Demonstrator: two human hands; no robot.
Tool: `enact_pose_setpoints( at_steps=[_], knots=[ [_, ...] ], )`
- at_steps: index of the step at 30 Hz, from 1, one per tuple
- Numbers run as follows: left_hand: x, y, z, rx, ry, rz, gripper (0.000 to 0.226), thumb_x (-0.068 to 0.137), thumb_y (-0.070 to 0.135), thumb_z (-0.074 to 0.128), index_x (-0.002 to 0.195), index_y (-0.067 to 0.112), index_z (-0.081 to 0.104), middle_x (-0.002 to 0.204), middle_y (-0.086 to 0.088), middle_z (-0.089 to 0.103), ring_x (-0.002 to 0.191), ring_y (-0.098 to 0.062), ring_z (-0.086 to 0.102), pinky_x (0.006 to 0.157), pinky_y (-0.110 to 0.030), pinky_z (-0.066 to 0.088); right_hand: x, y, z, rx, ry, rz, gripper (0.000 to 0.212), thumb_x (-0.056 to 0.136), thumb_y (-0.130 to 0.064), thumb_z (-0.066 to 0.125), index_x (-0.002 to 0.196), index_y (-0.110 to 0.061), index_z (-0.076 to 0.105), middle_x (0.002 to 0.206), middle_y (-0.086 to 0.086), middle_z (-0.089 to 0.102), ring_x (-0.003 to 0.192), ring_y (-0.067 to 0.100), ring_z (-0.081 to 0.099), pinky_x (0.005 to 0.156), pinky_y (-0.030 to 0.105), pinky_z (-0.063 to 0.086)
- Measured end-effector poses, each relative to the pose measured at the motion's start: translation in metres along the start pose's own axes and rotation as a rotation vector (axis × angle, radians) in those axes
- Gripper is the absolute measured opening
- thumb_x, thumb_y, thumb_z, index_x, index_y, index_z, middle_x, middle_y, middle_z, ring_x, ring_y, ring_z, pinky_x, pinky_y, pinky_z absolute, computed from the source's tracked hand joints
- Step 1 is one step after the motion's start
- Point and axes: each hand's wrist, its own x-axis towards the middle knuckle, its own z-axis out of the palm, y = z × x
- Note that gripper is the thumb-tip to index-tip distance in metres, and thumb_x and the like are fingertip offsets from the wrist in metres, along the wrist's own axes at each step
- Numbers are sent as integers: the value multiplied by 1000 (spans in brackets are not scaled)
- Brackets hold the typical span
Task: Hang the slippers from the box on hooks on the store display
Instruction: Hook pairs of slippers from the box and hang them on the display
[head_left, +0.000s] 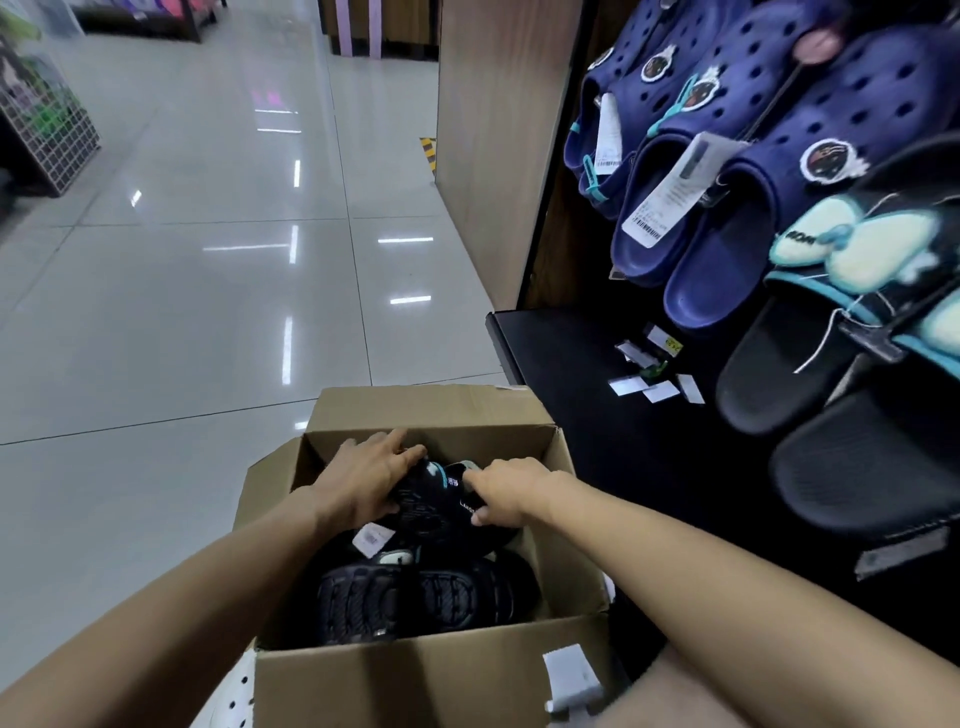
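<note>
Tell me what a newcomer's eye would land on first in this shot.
First, the two bare hands, left hand and right hand, both gripping a black slipper with teal trim inside the open cardboard box at bottom centre. Next, the display on the right: navy perforated clogs with white price tags hang at top, and black slides with pale teal bows hang just below them. To the left stretches a glossy tiled floor.
</note>
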Motion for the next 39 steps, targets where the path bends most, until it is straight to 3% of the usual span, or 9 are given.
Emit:
enact_pose_setpoints(
  at_steps=[4,9,12,16,24,29,32,35,39],
  knots=[
    [-24,7,-33,163,100,107,83,88,37,63,156,22,19,144,-3,35,130,-21,41,100,-39,38,-28,5,-8,146,47,92,43,99,-42,53,134,-16,49,133,13,57,120,34,55,86,39,44],
    [-52,4,-57,258,337,219,92,56,38,79,139,18,44,109,-3,58,87,-21,61,69,-39,51,-61,6,-21,368,183,212,45,100,-42,48,135,-14,48,139,13,54,125,34,52,91,40,42],
    [-66,10,-76,257,476,257,74,71,36,58,142,17,46,113,-6,59,88,-24,61,70,-38,50,-79,4,-26,501,264,263,45,99,-41,46,136,-14,48,137,13,56,124,34,53,88,38,40],
    [-80,17,-102,289,560,249,85,69,12,67,149,18,41,126,-7,55,94,-24,56,75,-37,47,-102,5,-31,687,385,345,55,100,-47,44,145,-17,37,143,13,49,128,37,50,100,44,41],
    [-108,20,-120,265,660,209,96,69,-1,68,154,27,33,139,-6,50,106,-26,52,86,-39,44,-120,8,-34,983,647,478,84,89,-67,53,144,-8,29,139,17,52,124,37,52,99,44,44],
    [-118,23,-129,297,737,343,68,91,11,43,155,30,30,146,-3,47,110,-22,45,93,-36,38,-121,3,-45,1337,524,379,118,74,-75,64,157,-11,11,149,15,42,127,32,51,103,43,45],
    [-118,22,-131,289,776,378,68,92,10,47,155,30,30,148,-2,48,106,-22,45,93,-36,38,-113,7,-46,1472,449,370,134,50,-68,80,153,-6,22,145,14,48,124,33,55,101,46,49],
    [-119,19,-130,260,785,393,58,98,17,40,154,31,32,148,1,48,104,-20,45,94,-35,37,-105,18,-38,1699,357,383,110,39,-49,86,133,0,55,119,12,66,104,32,67,98,43,51],
    [-112,13,-127,167,815,325,58,93,31,59,149,27,42,138,6,56,107,-19,53,97,-33,35,-112,15,-36,1679,368,413,36,81,-25,75,103,-3,59,99,14,64,76,25,63,74,35,53]
  ],
)
